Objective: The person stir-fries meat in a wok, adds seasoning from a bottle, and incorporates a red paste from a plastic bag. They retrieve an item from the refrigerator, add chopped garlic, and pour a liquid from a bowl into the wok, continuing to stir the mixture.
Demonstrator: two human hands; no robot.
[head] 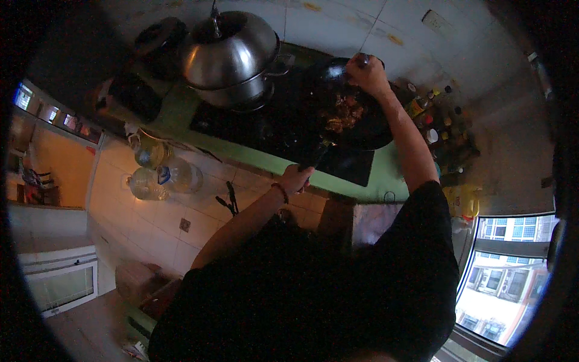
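My left hand, with a dark red band at its wrist, grips the black handle of a dark wok. The wok stands on a black glass hob. Browned pieces of food lie inside it. Above the wok's far side, my right hand is closed round a dark, shiny object, too dim to name exactly. The hand hides much of it.
A lidded steel pot stands left on the hob. Bottles and jars crowd the green counter at right. Large clear plastic bottles stand on the tiled floor. A window is at lower right.
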